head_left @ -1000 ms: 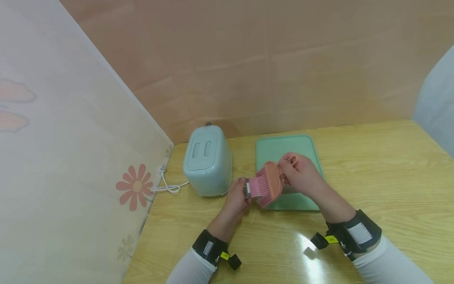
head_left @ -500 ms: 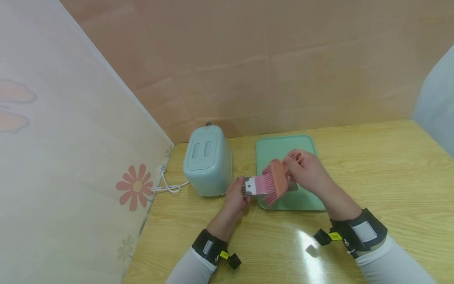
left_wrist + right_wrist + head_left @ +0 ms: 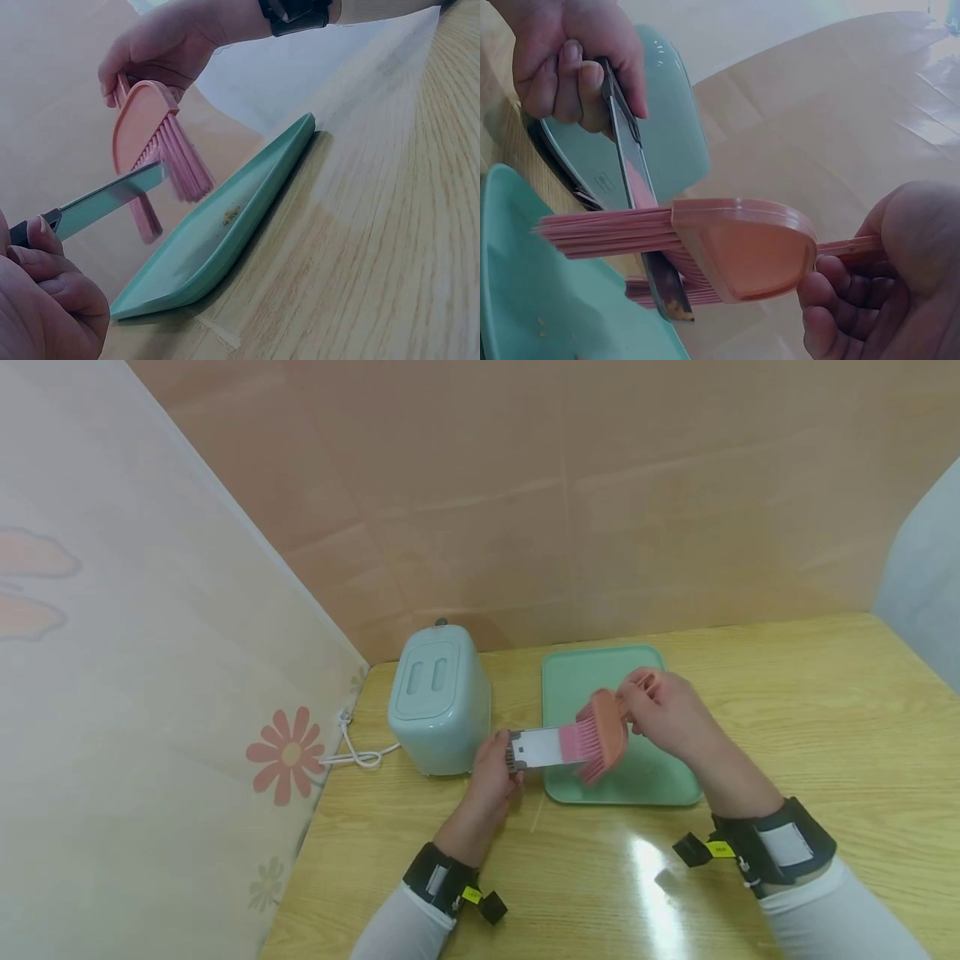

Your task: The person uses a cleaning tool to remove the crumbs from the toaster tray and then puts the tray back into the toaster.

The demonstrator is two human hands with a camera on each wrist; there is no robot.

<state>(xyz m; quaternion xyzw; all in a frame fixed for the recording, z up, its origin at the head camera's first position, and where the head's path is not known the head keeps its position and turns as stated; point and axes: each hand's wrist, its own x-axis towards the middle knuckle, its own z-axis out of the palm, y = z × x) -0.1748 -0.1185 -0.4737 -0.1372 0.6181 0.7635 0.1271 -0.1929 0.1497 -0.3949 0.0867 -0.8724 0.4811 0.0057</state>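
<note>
My left hand grips the grey end of a narrow, shiny metal crumb tray, which sticks out to the right. By its handle, my right hand holds a small pink hand brush. The brush's pink bristles straddle the crumb tray near its far end. Brown crumbs show at that end in the right wrist view. Below lies a green tray, with a small heap of crumbs on it in the left wrist view.
A pale blue toaster stands just left of the green tray, behind my left hand. Its white cord runs to the left wall. The wooden table meets a brown backdrop at the back.
The brush has moved right along the crumb tray, away from my left hand, and more of the metal now shows. My left hand has shifted only slightly left.
</note>
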